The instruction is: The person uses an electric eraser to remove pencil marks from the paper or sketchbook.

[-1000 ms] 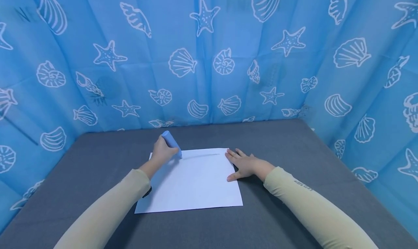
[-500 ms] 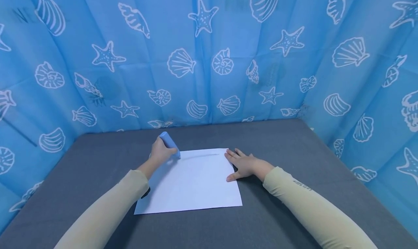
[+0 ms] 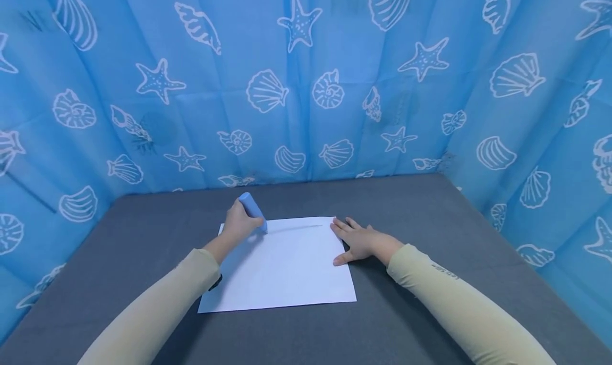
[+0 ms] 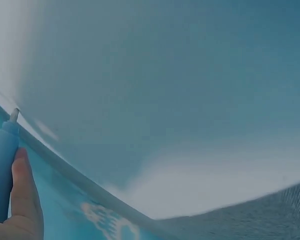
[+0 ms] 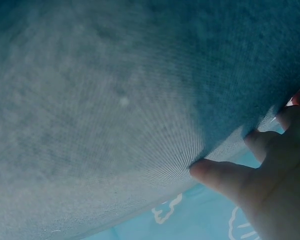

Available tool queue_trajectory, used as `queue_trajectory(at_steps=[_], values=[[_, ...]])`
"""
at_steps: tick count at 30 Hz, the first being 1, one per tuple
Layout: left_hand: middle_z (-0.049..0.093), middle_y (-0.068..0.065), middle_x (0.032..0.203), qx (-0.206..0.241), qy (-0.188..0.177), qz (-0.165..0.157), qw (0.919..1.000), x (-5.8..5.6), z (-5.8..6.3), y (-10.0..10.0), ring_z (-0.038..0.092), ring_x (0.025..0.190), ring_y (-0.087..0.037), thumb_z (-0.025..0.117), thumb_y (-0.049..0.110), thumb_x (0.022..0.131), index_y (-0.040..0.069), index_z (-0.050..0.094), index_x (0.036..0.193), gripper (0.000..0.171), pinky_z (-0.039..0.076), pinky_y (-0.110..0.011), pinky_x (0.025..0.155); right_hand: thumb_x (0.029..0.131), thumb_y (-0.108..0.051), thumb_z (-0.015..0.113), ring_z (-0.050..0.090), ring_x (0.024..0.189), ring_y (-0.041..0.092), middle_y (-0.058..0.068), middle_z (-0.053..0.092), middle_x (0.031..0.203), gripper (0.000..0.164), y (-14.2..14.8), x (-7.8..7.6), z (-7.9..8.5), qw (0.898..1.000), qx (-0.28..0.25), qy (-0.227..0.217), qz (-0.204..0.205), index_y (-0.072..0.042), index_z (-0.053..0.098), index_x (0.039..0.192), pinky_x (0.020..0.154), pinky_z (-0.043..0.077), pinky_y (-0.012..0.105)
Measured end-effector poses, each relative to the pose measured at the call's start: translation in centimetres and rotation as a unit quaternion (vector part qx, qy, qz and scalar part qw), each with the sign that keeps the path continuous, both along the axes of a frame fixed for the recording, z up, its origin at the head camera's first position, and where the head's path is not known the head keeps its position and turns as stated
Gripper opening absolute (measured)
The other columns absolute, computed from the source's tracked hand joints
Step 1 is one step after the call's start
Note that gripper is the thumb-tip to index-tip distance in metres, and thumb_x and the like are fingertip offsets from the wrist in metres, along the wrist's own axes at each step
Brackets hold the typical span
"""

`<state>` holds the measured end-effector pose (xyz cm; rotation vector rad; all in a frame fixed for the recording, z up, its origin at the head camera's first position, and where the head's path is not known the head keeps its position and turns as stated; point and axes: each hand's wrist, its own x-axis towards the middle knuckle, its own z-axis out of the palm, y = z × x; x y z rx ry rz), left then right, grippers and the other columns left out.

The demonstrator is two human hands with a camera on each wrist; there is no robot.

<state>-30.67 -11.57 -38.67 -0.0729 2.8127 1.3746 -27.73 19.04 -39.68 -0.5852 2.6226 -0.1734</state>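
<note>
Head view: white paper (image 3: 291, 272) on the grey cloth-covered counter (image 3: 143, 237), counter surface bordering it on every side and running back to the blue curtain (image 3: 268, 115). Your left hand (image 3: 236, 224) grips a blue pen (image 3: 253, 210) over the sheet's far left corner, pen tilted, tip down at the paper just inside the far edge. Faint line (image 3: 313, 226) runs from there toward the far right corner. Your right hand (image 3: 356, 241), fingers spread, grasps nothing; thumb and fingertips rest across the paper's right edge, well apart from the pen.
</note>
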Motion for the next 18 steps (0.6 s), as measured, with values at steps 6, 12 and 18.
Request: queue_trajectory(at_steps=[6, 12, 18], values=[[0.054, -0.025, 0.112, 0.001, 0.002, -0.002, 1.0, -0.19, -0.27, -0.38, 0.056, 0.101, -0.036, 0.066, 0.011, 0.085, -0.008, 0.039, 0.125, 0.052, 0.049, -0.047, 0.085, 0.083, -0.061, 0.063, 0.0, 0.146, 0.038, 0.01, 0.006, 0.162, 0.103, 0.23, 0.15, 0.15, 1.0, -0.007, 0.002, 0.001, -0.008, 0.013, 0.156, 0.107, 0.011, 0.071], [0.053, -0.026, 0.113, 0.006, 0.008, 0.007, 0.9999, -0.16, -0.37, -0.03, 0.055, 0.103, -0.037, 0.066, 0.01, 0.085, -0.008, 0.038, 0.125, 0.052, 0.049, -0.048, 0.087, 0.083, -0.061, 0.064, 0.001, 0.146, 0.038, 0.011, 0.006, 0.162, 0.103, 0.19, 0.18, 0.13, 1.0, -0.008, 0.003, 0.002, -0.008, 0.013, 0.156, 0.107, 0.012, 0.071], [0.052, -0.027, 0.119, 0.003, -0.003, -0.015, 0.9999, 0.16, -0.25, 0.29, 0.055, 0.11, -0.039, 0.067, 0.011, 0.084, -0.01, 0.036, 0.13, 0.059, 0.048, -0.049, 0.092, 0.083, -0.062, 0.064, 0.001, 0.146, 0.038, 0.01, 0.006, 0.163, 0.104, 0.03, 0.05, 0.0, 1.0, -0.004, 0.006, 0.0, -0.009, 0.013, 0.156, 0.108, 0.012, 0.07]])
